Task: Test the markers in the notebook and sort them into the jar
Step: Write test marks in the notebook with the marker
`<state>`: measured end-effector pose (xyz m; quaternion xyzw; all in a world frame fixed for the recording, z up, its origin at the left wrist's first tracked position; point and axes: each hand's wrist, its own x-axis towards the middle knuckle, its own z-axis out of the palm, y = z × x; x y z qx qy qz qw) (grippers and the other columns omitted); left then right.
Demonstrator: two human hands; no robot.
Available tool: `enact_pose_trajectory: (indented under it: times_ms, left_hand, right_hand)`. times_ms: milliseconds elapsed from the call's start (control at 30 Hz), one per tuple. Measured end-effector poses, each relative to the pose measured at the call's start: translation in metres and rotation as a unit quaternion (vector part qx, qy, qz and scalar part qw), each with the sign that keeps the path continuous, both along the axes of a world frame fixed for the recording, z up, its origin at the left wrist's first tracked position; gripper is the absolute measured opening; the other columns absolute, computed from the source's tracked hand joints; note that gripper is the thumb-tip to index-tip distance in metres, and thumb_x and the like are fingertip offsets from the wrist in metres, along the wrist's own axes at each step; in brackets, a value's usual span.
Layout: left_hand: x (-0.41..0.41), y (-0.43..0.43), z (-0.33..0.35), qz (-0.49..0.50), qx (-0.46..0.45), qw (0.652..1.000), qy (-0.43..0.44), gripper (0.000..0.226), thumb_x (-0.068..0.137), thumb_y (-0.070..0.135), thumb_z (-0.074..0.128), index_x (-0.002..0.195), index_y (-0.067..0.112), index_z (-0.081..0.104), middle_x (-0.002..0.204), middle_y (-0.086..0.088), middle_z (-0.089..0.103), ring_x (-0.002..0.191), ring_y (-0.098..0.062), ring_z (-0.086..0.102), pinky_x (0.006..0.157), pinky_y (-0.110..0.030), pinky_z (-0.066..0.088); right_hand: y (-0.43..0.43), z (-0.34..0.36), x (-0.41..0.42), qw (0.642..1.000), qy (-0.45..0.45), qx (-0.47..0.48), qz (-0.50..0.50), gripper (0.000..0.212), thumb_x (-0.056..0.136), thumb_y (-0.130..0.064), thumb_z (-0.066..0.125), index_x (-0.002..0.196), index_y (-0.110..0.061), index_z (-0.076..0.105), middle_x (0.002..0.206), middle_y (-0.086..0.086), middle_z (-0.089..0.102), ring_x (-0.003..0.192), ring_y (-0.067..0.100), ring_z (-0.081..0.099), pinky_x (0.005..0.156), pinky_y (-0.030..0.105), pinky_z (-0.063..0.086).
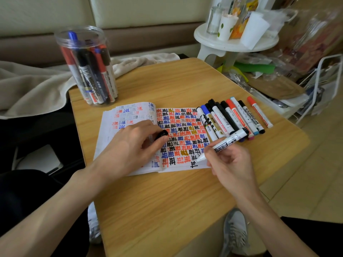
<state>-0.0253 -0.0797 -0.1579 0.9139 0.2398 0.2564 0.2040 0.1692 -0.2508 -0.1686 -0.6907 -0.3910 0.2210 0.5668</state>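
While the left hand (130, 145) rests on the open notebook (130, 112) with its fingers (159, 142) curled round a black cap (161, 134), the right hand (229, 164) pinches a white marker (223, 145). Its tip touches the bottom of the right page. A row of capped markers (235, 115) lies on the desk (167, 210) just beside the notebook. The clear jar (64, 43), with more pens (92, 75) inside, stands at the desk's far left corner.
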Motion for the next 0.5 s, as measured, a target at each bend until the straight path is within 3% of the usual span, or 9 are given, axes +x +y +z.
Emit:
enact_pose_trajectory:
  times_ms: [267, 400, 500]
  left_hand:
    - [0.0001, -0.0003, 0.0009, 0.001, -0.004, 1.000, 0.001, 0.032, 0.103, 0.052, 0.052, 0.109, 0.027, 0.070, 0.094, 0.013, 0.064, 0.081, -0.009, 0.061, 0.070, -0.037, 0.052]
    - [-0.0005, -0.0011, 0.0016, -0.001, -0.005, 1.000, 0.004, 0.030, 0.101, 0.050, 0.053, 0.110, 0.027, 0.070, 0.094, 0.012, 0.064, 0.081, -0.009, 0.061, 0.070, -0.036, 0.052]
    - [-0.0008, -0.0013, 0.0017, -0.002, -0.007, 1.000, 0.001, 0.031, 0.100, 0.050, 0.054, 0.111, 0.027, 0.071, 0.095, 0.013, 0.065, 0.082, -0.008, 0.061, 0.070, -0.036, 0.052]
  right_hand:
    - [0.0007, 0.0011, -0.0020, 1.000, -0.013, 0.000, 0.001, 0.007, 0.089, -0.009, 0.076, 0.087, -0.015, 0.074, 0.066, -0.001, 0.071, 0.053, 0.011, 0.058, 0.050, 0.021, 0.047]
    - [0.0016, 0.0015, -0.0026, 1.000, -0.024, -0.010, 0.009, 0.011, 0.086, -0.004, 0.076, 0.079, -0.011, 0.071, 0.061, -0.007, 0.067, 0.051, 0.001, 0.050, 0.047, 0.014, 0.039]
    - [0.0004, 0.0023, -0.0019, 1.000, -0.010, -0.004, -0.006, 0.010, 0.088, -0.005, 0.075, 0.080, -0.011, 0.071, 0.062, -0.003, 0.068, 0.053, 0.005, 0.053, 0.049, 0.015, 0.042]
